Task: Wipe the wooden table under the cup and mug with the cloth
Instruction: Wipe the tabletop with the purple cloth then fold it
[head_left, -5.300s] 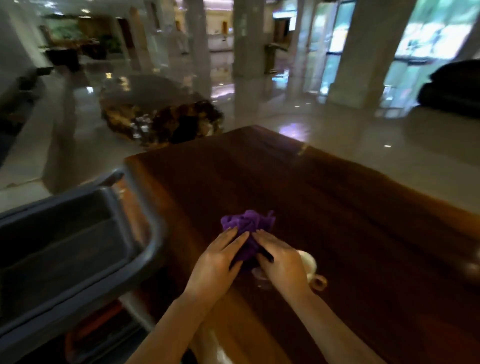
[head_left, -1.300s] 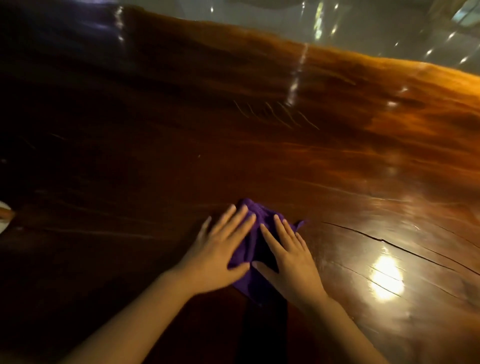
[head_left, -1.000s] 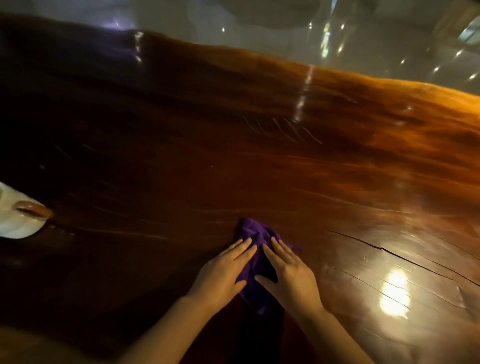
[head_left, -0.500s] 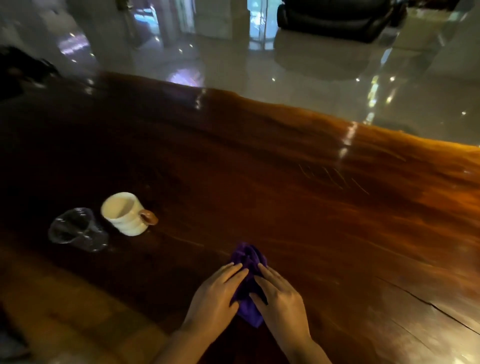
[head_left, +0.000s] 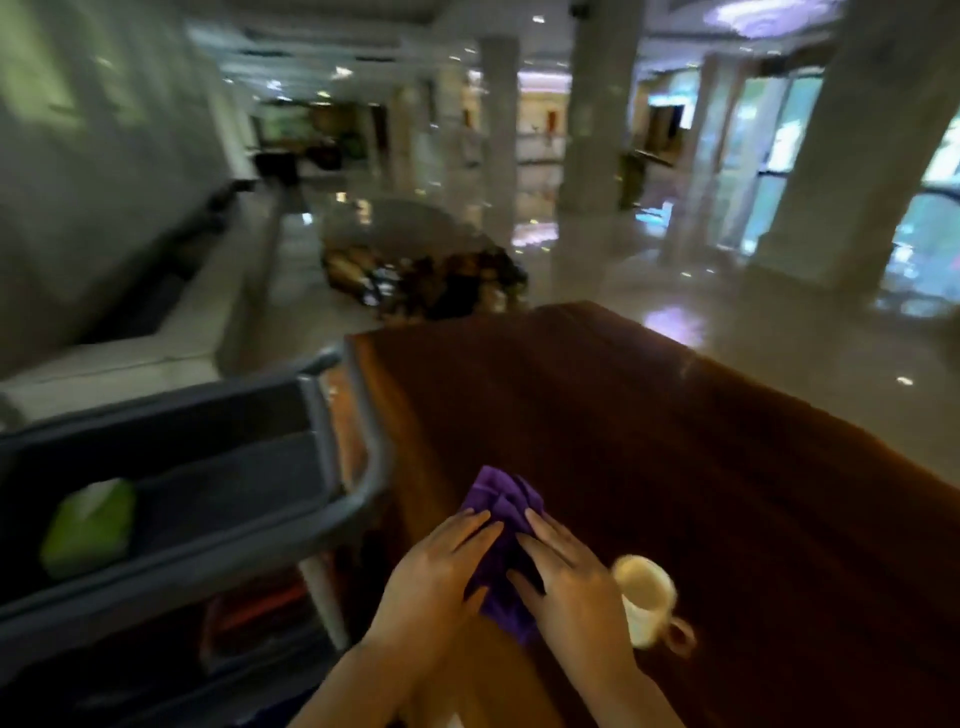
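A: Nearest the camera, what are the hands doing?

B: The left hand (head_left: 436, 577) and right hand (head_left: 563, 577) lie side by side on the purple cloth (head_left: 501, 530), fingers (head_left: 475, 525) spread nearly flat. They press it to the table (head_left: 675, 467) rather than gripping it.

A: And the mug?

B: The cream mug (head_left: 647, 597) stands just beside the right hand, perhaps touching its outer edge; blur makes that hard to tell. The cup cannot be seen, maybe hidden behind the hands.

A: So how should this wipe go?

B: Judging from the layout, the wood under the mug is probably not reached yet. One hand would do well to lift the mug clear while the other sweeps the cloth through its spot with even, flat pressure, keeping away from the table's left edge.

A: What lies beyond?

B: Left of the table, a grey cart (head_left: 218, 499) holds a green pack (head_left: 91, 530). Further off is a blurred lobby floor with columns.
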